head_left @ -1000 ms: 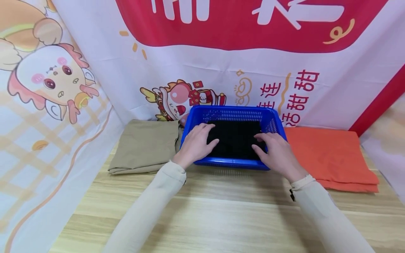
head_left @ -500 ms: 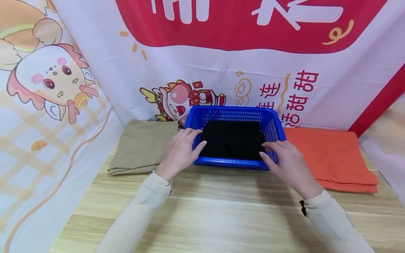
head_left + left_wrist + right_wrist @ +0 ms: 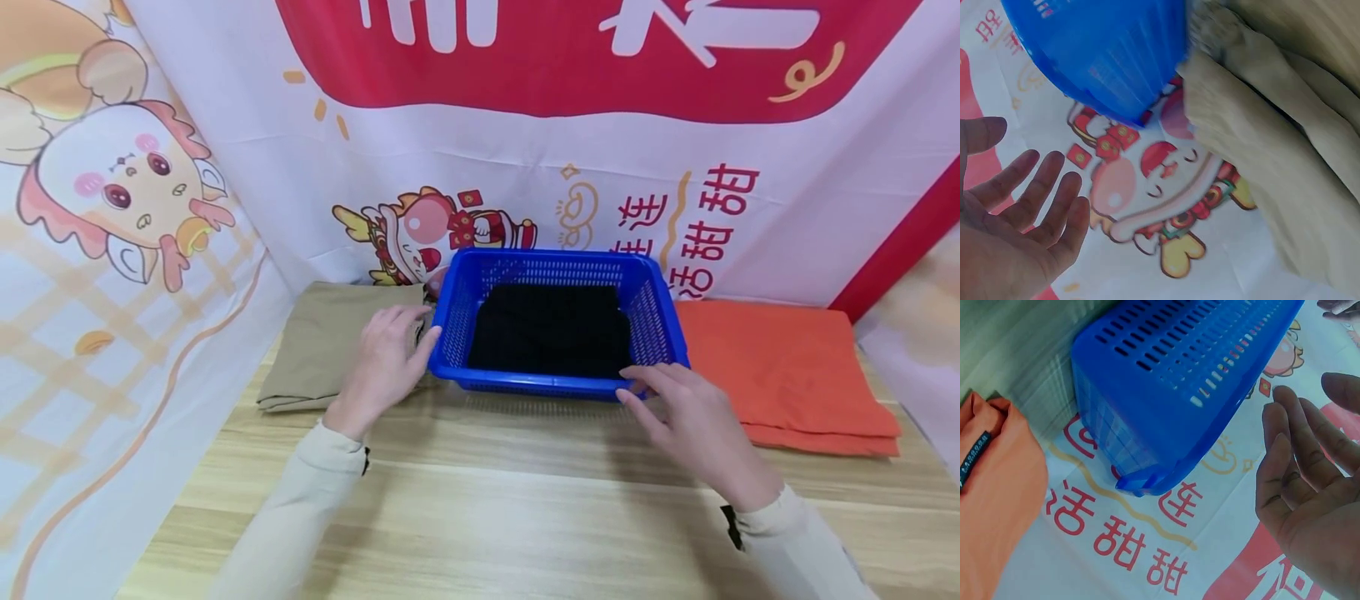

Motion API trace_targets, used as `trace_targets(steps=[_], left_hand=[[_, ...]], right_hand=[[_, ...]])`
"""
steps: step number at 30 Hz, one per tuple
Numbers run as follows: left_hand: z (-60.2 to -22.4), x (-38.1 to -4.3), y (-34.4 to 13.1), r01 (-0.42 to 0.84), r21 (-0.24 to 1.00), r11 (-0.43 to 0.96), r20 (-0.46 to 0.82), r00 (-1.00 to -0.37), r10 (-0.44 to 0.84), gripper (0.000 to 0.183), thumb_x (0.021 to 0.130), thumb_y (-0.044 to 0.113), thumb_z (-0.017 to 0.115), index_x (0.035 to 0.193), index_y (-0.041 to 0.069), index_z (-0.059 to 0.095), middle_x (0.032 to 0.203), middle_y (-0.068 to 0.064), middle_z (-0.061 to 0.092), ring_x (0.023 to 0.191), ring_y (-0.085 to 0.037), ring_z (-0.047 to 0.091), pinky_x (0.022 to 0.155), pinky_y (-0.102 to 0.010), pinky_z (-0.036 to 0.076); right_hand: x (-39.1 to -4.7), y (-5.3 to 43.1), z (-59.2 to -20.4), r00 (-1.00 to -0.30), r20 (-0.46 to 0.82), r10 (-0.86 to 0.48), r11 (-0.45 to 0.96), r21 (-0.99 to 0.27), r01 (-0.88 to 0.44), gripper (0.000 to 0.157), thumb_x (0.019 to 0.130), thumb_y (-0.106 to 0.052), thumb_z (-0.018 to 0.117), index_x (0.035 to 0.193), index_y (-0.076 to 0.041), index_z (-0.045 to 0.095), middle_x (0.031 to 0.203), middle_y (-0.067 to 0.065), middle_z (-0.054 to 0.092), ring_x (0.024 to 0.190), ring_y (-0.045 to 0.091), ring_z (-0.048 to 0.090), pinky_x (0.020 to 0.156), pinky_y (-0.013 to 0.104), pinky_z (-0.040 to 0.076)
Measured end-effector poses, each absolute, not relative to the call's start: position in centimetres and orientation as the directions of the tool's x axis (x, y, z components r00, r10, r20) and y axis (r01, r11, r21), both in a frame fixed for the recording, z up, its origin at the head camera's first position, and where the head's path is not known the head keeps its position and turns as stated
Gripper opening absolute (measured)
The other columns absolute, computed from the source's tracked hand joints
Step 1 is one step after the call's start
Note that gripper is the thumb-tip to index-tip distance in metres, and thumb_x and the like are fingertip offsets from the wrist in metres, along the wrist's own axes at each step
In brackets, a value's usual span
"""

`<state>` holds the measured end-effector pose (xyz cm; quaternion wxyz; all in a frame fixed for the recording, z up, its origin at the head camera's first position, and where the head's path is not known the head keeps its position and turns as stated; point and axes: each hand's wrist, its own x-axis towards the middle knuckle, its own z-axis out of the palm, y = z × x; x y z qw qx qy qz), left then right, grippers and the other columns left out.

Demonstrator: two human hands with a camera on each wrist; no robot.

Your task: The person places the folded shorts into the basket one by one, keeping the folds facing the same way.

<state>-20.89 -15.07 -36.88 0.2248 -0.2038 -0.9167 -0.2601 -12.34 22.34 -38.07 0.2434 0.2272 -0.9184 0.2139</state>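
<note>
Left hand (image 3: 382, 362) and right hand (image 3: 693, 423) are relaxed, gripping nothing. Orange cloth (image 3: 783, 375) lies outside the right, tan cloth (image 3: 322, 342) outside the left, likely leaving room for the blue basket (image 3: 555, 384) between, probably keeping the black cloth (image 3: 551, 329) inside tidy.

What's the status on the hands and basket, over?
Left hand, right hand: both empty, neither gripping the blue basket. Black cloth lies inside it. Khaki cloth left, orange cloth right, neither over the basket.
</note>
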Motion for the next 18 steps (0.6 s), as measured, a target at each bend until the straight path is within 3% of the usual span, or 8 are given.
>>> trace_targets(steps=[3, 11, 18], left_hand=[[-37.1, -21.1, -16.3, 0.452, 0.417, 0.788, 0.497, -0.84, 0.219, 0.038, 0.099, 0.024, 0.067, 0.126, -0.004, 0.065, 0.12, -0.021, 0.066, 0.115, -0.04, 0.056, 0.102, -0.054, 0.042], [-38.4, -22.3, -20.1, 0.27, 0.468, 0.841, 0.357, -0.929, 0.099, 0.053, 0.102, 0.032, 0.061, 0.139, -0.005, 0.053, 0.133, -0.027, 0.054, 0.123, -0.044, 0.048, 0.104, -0.059, 0.038], [-40.0, -22.9, -23.6, 0.133, 0.471, 0.872, 0.248, -0.969, 0.014, 0.064, 0.102, 0.033, 0.059, 0.146, -0.01, 0.042, 0.137, -0.037, 0.045, 0.124, -0.053, 0.043, 0.104, -0.064, 0.035]], right_hand=[[-12.0, 22.1, -38.3, -0.768, 0.543, -0.339, 0.794, -0.273, -0.543, 0.026, 0.086, -0.016, 0.081, 0.11, -0.007, 0.075, 0.088, 0.001, 0.07, 0.077, 0.016, 0.067, 0.063, 0.038, 0.058], [-11.1, 21.5, -38.4, -0.853, 0.384, -0.354, 0.808, -0.333, -0.485, 0.024, 0.091, -0.022, 0.079, 0.111, -0.01, 0.074, 0.092, -0.001, 0.071, 0.079, 0.013, 0.067, 0.066, 0.034, 0.059], [-10.7, 21.2, -38.7, -0.856, 0.342, -0.388, 0.792, -0.352, -0.499, 0.024, 0.092, -0.022, 0.078, 0.113, -0.012, 0.073, 0.096, -0.003, 0.071, 0.081, 0.008, 0.064, 0.068, 0.029, 0.058]])
